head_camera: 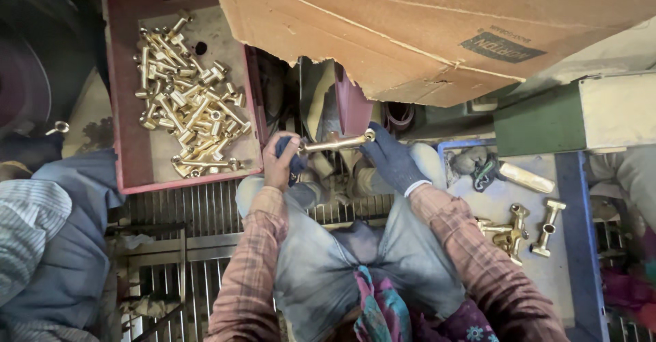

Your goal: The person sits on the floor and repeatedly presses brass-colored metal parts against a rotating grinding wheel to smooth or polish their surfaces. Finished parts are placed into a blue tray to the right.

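2 hands grip 1 brass fitting (336,142) betw. them: bare left hand (280,159) w/ dark cloth (292,157), gloved right hand (391,159) at other end. Red tray (130,144) of brass parts (186,96) nearby.

1 head camera looks steeply down, close above the lap.

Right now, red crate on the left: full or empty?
Partly full. The red crate holds a loose pile of brass fittings across its middle, with bare floor showing around them.
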